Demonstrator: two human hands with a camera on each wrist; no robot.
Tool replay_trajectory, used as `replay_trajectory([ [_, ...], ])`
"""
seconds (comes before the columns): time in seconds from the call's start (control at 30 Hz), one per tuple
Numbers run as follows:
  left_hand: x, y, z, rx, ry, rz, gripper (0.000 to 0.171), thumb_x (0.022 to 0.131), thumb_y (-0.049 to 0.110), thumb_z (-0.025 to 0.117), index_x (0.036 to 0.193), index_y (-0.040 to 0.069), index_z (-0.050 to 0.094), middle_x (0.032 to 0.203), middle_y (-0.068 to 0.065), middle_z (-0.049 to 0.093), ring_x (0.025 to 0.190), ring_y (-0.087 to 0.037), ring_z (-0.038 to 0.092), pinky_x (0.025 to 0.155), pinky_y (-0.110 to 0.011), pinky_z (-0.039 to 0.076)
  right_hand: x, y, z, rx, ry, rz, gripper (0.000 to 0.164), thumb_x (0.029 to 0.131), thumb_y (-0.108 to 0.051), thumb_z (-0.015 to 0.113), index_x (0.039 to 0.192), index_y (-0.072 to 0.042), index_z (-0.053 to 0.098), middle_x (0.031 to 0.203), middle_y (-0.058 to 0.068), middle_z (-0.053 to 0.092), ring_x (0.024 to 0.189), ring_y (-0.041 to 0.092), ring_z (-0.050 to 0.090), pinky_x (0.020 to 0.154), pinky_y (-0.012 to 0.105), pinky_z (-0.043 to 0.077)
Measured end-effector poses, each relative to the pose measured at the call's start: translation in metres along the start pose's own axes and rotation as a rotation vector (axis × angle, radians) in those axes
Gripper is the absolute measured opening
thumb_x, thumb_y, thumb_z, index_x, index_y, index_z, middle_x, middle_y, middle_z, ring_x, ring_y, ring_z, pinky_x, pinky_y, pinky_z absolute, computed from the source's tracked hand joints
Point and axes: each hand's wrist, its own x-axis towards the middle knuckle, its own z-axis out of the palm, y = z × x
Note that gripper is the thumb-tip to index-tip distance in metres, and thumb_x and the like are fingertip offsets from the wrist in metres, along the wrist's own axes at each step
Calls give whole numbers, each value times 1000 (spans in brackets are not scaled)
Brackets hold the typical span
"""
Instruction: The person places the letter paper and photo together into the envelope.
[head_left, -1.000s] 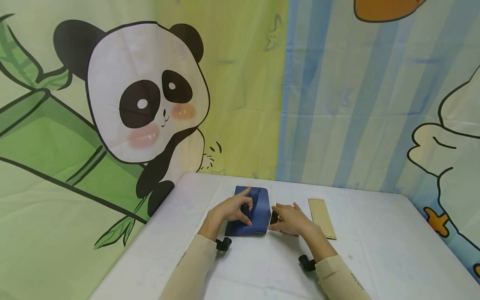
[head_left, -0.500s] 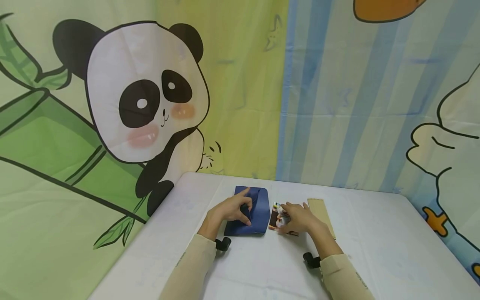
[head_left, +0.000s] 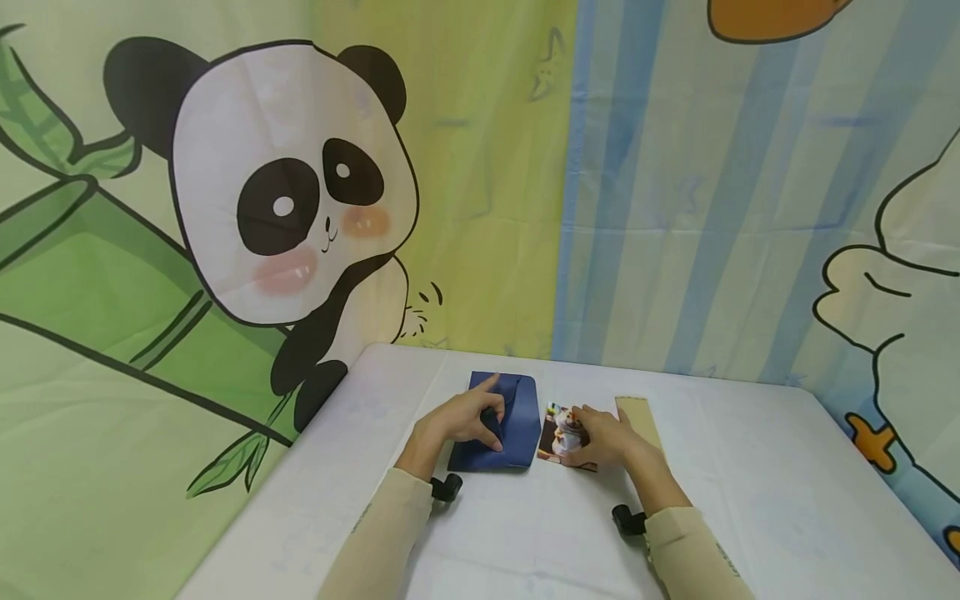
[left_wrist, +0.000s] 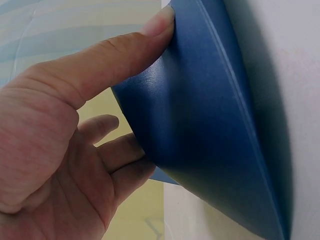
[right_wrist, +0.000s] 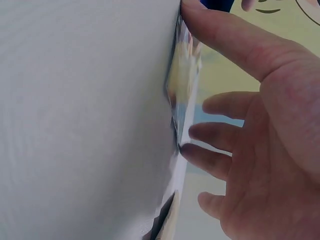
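Note:
A dark blue envelope [head_left: 522, 421] lies on the white table. My left hand [head_left: 459, 418] holds its raised flap, thumb on one face and other fingers behind, as the left wrist view shows. Just right of the envelope is a glossy picture card [head_left: 553, 435] with a white figure printed on a dark ground. My right hand [head_left: 611, 437] rests over the card's right side, its fingers spread and relaxed. In the right wrist view, the thumb [right_wrist: 225, 25] and a fingertip meet the card close above the table, and part of its printed face is hidden by the hand.
A flat beige strip [head_left: 637, 414] lies right of the card, partly behind my right hand. Small black wrist cameras [head_left: 447, 487] sit below both wrists. Behind the white table [head_left: 517, 533] hangs a cloth printed with a panda [head_left: 300, 183].
My right hand has slid rightward over the picture card, so more of its printed face shows. My left hand and the envelope have stayed in place.

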Motion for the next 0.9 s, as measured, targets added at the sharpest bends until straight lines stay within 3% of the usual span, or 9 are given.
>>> replay_trajectory([
  [0.2,1,0,0,-8,1,6,42,70,27,98,89,22,62,176,-7,11,154,-46,31,115,-58,41,0,2,1,18,-2,18,108,75,-54,89,157,-4,41,162,28,39,148,54,35,122,74,12],
  [0.37,1,0,1,-7,0,7,42,70,27,98,90,22,62,176,-9,12,154,-46,31,116,-58,40,0,2,1,31,35,-12,106,71,-52,93,155,-5,46,161,27,40,142,55,39,117,71,29],
  [0.5,1,-1,2,-11,-1,11,41,70,26,98,90,22,62,176,-8,12,154,-45,31,116,-58,40,2,3,1,102,101,-88,101,69,-35,98,153,-5,50,159,28,41,137,51,41,107,66,43],
  [0.63,1,-2,2,-17,-5,15,41,71,26,98,90,23,62,176,-6,11,155,-45,30,116,-56,40,6,1,0,194,155,-181,93,71,-10,95,151,-1,50,155,32,42,137,52,44,107,64,45],
  [0.73,1,-2,1,-13,-7,17,41,71,26,98,90,23,62,176,-7,12,155,-45,30,117,-56,40,8,0,-1,230,202,-200,88,74,0,90,151,2,49,158,36,35,142,56,41,111,64,43],
  [0.9,2,-2,1,-4,-11,20,41,71,26,98,89,23,61,176,-8,13,155,-45,30,117,-56,40,9,-2,-3,268,247,-106,93,77,-3,90,157,-3,43,169,36,7,148,61,28,113,68,39],
])
